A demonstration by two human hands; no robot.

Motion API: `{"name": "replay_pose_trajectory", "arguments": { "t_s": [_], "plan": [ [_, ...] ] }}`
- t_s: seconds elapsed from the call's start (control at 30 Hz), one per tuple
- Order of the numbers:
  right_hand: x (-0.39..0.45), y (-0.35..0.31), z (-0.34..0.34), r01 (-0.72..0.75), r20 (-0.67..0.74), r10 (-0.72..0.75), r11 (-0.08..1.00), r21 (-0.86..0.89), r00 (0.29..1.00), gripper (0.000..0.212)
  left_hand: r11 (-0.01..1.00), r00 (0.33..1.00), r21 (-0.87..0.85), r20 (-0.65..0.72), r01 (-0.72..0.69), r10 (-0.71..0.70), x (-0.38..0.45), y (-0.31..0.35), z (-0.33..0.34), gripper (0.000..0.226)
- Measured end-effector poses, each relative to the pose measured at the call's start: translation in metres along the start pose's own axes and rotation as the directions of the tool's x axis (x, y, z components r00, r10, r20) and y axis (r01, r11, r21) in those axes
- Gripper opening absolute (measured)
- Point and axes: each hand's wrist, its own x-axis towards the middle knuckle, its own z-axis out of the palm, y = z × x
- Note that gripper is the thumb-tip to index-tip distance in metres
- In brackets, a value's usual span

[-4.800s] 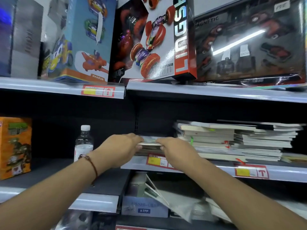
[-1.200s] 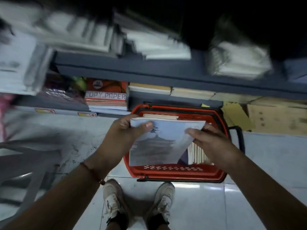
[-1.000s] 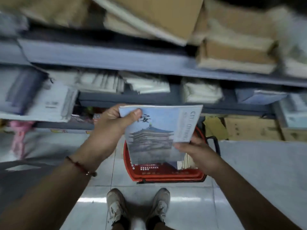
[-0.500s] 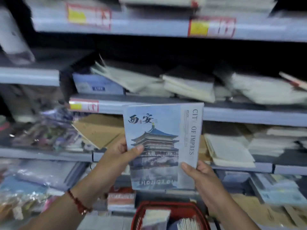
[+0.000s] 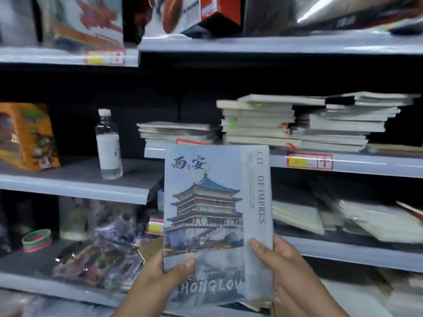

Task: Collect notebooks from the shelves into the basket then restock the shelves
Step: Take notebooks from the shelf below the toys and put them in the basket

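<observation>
I hold a pale blue notebook (image 5: 217,213) with a pagoda picture upright in front of the shelves. My left hand (image 5: 158,277) grips its lower left edge, thumb on the cover. My right hand (image 5: 281,266) grips its lower right edge. Behind the notebook's top, a low stack of notebooks (image 5: 176,132) lies on the middle shelf (image 5: 366,164). Taller notebook stacks (image 5: 258,122) sit to its right. The basket is out of view.
A water bottle (image 5: 107,145) stands on the left shelf (image 5: 73,181) beside an orange box (image 5: 27,136). Toy boxes (image 5: 201,12) fill the top shelf. Loose notebooks (image 5: 297,216) lie on the lower right shelf; packets (image 5: 100,255) and tape rolls (image 5: 36,240) lower left.
I lifted the pagoda notebook out of the red basket on the floor and raised it, and my view, up to the middle shelf level. Both hands kept hold of it.
</observation>
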Motion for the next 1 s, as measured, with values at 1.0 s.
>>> {"name": "replay_pose_trajectory", "arguments": {
  "t_s": [1.0],
  "plan": [
    [0.104,-0.146,0.162,0.387,0.153,-0.544,0.346,-0.855,0.825,0.062,-0.497,0.295,0.709,0.679,-0.501,0.672,0.118,0.217,-0.115,0.036]
  ]
}}
